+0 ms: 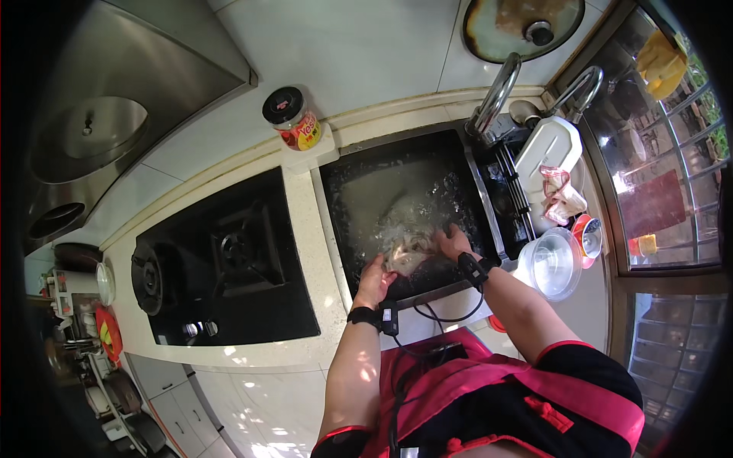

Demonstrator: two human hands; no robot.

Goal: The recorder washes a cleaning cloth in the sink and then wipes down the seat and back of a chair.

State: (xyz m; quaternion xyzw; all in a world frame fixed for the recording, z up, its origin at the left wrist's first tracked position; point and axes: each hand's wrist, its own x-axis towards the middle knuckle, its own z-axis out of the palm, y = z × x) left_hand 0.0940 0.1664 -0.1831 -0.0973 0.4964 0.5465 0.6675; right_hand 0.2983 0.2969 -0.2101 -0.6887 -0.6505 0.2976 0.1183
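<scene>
A wet, light-coloured cloth with a reddish edge [408, 259] lies in splashing water inside the dark sink basin [358, 197]. Its near left corner is pinched in the fingers of my left hand [374, 281], low in the basin. My right hand [454, 243] is at the cloth's right side, fingertips down by the water; splashes and blur hide whether they grip it. Cloudy water covers the basin floor, with bubbles and droplets around the cloth. Both wrists wear black straps with small devices and cables.
A chrome faucet [497, 100] rises at the sink's back right corner. Right of the basin are a white tray [550, 146], a red-edged cloth [561, 194] and a clear plastic tub [552, 263]. Left are a black gas hob [229, 263] and a black-lidded jar [292, 117].
</scene>
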